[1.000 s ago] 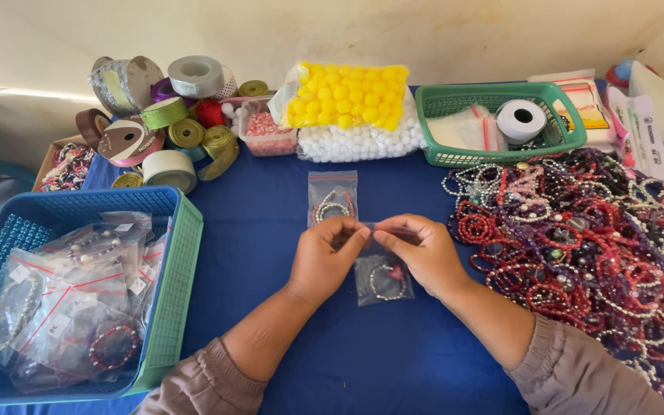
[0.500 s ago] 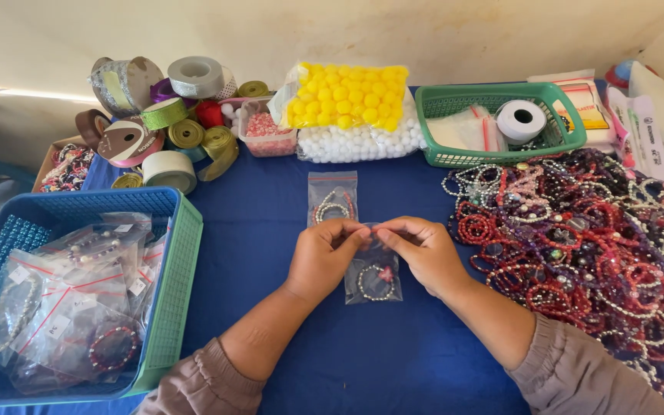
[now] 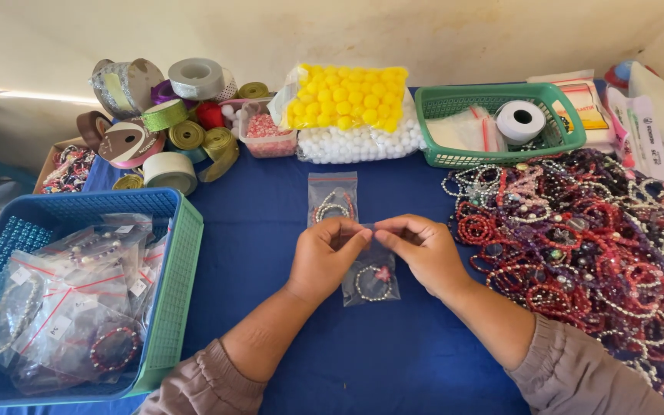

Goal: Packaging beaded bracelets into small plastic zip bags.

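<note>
My left hand [image 3: 324, 257] and my right hand [image 3: 420, 250] meet over the blue tablecloth [image 3: 270, 230] and pinch the top edge of a small clear zip bag [image 3: 372, 280]. Inside the bag lies a pale beaded bracelet with a pink charm. The bag hangs between my fingertips and rests on the cloth. Just beyond my hands lies a second small clear bag with a bracelet [image 3: 332, 198], touched by neither hand.
A blue and green basket [image 3: 182, 261] at the left holds several bagged bracelets. A big heap of red and purple bead bracelets [image 3: 593, 238] fills the right. Ribbon rolls [image 3: 167, 115], yellow and white pompoms [image 3: 351, 107] and a green basket [image 3: 436, 157] line the back.
The bag has shifted slightly to the left under my hands, and my fingertips have drawn closer together along its top edge.
</note>
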